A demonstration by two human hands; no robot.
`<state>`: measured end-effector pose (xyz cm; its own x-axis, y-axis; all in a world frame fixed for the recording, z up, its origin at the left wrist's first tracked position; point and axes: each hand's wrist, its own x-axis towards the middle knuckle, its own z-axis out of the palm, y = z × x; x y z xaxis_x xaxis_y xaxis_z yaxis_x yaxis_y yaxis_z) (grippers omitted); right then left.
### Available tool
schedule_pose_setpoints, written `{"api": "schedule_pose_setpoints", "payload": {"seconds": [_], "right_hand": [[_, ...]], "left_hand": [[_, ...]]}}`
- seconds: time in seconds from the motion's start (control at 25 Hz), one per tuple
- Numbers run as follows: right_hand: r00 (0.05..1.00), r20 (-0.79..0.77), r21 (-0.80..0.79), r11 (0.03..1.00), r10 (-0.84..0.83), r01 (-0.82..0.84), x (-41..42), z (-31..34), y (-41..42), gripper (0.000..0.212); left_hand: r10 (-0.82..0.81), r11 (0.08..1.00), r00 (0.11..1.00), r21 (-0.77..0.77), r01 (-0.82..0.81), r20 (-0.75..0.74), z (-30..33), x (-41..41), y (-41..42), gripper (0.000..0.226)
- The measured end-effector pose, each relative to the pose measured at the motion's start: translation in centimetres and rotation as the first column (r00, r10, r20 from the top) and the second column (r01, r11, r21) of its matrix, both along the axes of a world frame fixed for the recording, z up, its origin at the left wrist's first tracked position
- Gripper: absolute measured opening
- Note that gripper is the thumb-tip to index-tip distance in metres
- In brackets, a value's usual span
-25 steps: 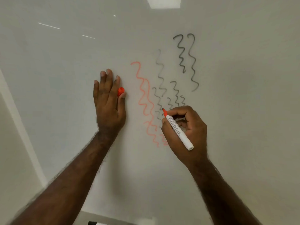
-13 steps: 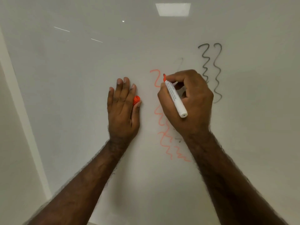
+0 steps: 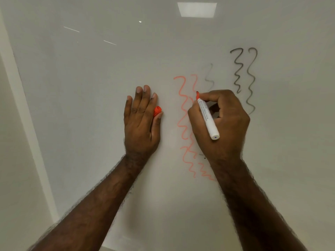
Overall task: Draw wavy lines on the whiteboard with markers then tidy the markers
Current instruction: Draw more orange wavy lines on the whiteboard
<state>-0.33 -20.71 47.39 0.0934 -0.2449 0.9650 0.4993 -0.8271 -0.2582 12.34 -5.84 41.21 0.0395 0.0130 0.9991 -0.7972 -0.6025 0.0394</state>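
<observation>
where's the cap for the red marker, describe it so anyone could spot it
Start at the whiteboard and find the left hand lying flat on it. The red cap peeks out between its thumb and forefinger: the only solid red lump there, unlike the thin red wavy lines drawn beside it.

Red-tipped white marker (image 3: 207,119), red cap (image 3: 157,111), red (image 3: 183,113) and black wavy lines (image 3: 251,80) on the white whiteboard (image 3: 90,87).
</observation>
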Motion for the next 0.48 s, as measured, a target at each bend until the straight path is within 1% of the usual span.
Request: {"api": "schedule_pose_setpoints", "payload": {"seconds": [0.12, 0.4, 0.48], "right_hand": [[1.000, -0.018, 0.047, 0.999, -0.011, 0.012, -0.6, -1.1, -0.2, 0.007], [0.984, -0.175, 0.062, 0.998, 0.023, -0.012, -1.6, -4.0, -0.7, 0.011], [0.982, -0.188, 0.098, 0.995, 0.029, -0.011, -2.0, -4.6, -1.0, 0.012]], "left_hand": [[0.001, 1.000, 1.000, -0.007, -0.001, 0.003, -0.1, 0.0, 0.0, 0.044], [0.007, 1.000, 1.000, -0.006, -0.007, -0.005, -0.3, 0.0, 0.0, 0.045], [0.003, 1.000, 1.000, -0.010, -0.003, -0.007, -0.3, -0.1, 0.0, 0.044]]}}
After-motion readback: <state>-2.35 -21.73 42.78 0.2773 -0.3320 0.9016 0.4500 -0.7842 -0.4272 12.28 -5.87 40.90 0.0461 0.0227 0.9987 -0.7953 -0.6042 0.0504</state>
